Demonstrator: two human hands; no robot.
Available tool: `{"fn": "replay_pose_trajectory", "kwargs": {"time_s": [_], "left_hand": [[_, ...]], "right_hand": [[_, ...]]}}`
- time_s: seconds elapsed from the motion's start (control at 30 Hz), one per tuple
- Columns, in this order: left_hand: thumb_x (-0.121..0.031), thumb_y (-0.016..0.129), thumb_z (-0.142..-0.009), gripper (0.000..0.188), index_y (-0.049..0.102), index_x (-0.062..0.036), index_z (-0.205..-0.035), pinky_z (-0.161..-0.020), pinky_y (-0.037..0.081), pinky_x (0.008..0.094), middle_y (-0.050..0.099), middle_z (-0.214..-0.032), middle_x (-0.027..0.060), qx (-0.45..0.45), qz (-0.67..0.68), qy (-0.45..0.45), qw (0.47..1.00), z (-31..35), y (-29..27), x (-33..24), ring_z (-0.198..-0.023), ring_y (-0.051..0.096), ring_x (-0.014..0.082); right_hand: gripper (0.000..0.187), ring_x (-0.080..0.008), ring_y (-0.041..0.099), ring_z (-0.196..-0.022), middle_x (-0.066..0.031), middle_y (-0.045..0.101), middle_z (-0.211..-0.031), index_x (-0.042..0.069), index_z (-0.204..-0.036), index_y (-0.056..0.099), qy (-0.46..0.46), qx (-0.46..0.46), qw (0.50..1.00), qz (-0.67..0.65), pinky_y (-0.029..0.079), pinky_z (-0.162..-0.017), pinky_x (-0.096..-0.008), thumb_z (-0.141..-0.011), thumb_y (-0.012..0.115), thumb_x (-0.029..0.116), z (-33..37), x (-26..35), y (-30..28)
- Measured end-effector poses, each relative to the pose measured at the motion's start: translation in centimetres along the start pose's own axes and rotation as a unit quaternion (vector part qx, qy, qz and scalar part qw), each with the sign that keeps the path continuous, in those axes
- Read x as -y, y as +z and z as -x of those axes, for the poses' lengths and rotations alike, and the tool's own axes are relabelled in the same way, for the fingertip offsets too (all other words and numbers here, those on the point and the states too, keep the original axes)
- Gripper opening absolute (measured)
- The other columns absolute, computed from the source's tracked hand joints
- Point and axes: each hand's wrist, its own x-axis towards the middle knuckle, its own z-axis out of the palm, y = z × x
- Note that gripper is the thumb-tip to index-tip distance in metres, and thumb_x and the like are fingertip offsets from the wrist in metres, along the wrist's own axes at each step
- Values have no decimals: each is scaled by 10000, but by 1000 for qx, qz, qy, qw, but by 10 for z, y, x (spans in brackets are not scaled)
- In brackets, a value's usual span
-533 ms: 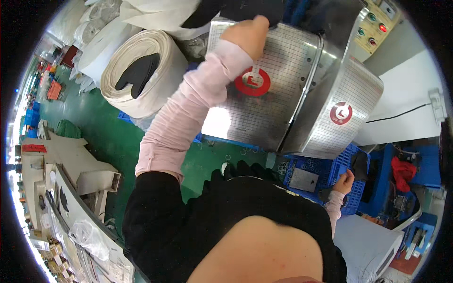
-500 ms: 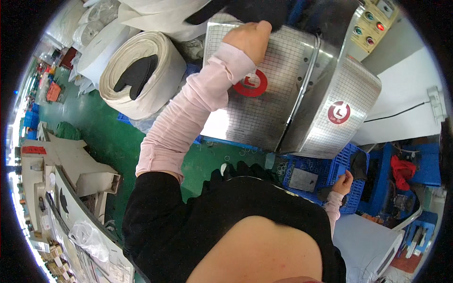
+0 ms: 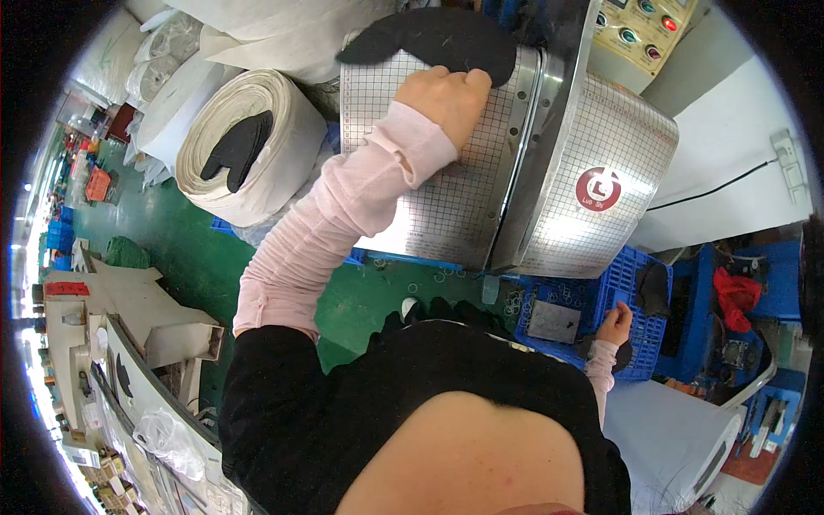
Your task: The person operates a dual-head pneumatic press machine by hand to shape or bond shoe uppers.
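Observation:
My left hand (image 3: pixel 444 101) reaches out over a metal machine top with a gridded plate (image 3: pixel 446 206). Its fingers are closed at the near edge of a curved black felt-like piece (image 3: pixel 429 36), which lies over the far part of the plate. The hand and wrist cover part of the grid. Low at the right, my right hand (image 3: pixel 614 324) is at a blue plastic basket (image 3: pixel 639 343), its fingers loosely bent and apart, with nothing visible in them. Dark pieces (image 3: pixel 652 287) lie in the basket near that hand.
A large white roll (image 3: pixel 292 146) stands left of the machine, with black cut pieces (image 3: pixel 239 150) on it. A raised metal bar (image 3: pixel 549 146) divides the gridded plates. At the far right is a control panel (image 3: pixel 644 30) with buttons. A grey-white casing (image 3: pixel 669 438) stands near my right side.
My left hand has come nearer to me over the plate, drawing the black piece along, so more of it shows. The right hand stays by the basket. The whole view has shifted slightly.

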Motion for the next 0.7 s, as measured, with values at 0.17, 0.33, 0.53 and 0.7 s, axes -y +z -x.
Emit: {"fn": "replay_pose_trajectory", "kwargs": {"time_s": [0.17, 0.33, 0.53, 0.7], "left_hand": [[-244, 579, -827, 190, 601, -64, -886, -737, 447, 405, 631, -821, 105, 27, 20, -62, 998, -13, -3, -3, -842, 593, 278], [-265, 609, -790, 218, 622, -101, -932, -828, 393, 464, 576, -1073, 73, -134, 42, 82, 987, -1, 20, 64, -986, 544, 260], [-185, 676, -744, 276, 564, -98, -982, -934, 360, 440, 544, -1126, 66, -105, 152, 74, 980, -12, 35, 93, -1034, 514, 283], [-246, 650, -778, 266, 586, -231, -1035, -952, 314, 488, 524, -1176, 38, -94, -24, 29, 995, -11, 16, 78, -1121, 473, 239]], "right_hand": [[148, -104, 574, -670, -48, 632, -839, 50, -999, 599, -15, 12, 1000, 5, 473, -623, -244, -882, 524, 101, 1, 19, 4], [155, -112, 594, -684, -58, 638, -869, 44, -999, 598, 9, 22, 1000, -3, 487, -643, -254, -876, 518, 92, 2, 15, -2], [170, -124, 602, -679, -55, 643, -844, 40, -1002, 601, 17, 7, 1000, 21, 490, -642, -262, -871, 519, 109, 6, 16, -5], [163, -114, 590, -678, -44, 635, -812, 46, -991, 607, 28, -6, 999, 46, 485, -646, -258, -871, 518, 112, 10, 22, -9]]}}
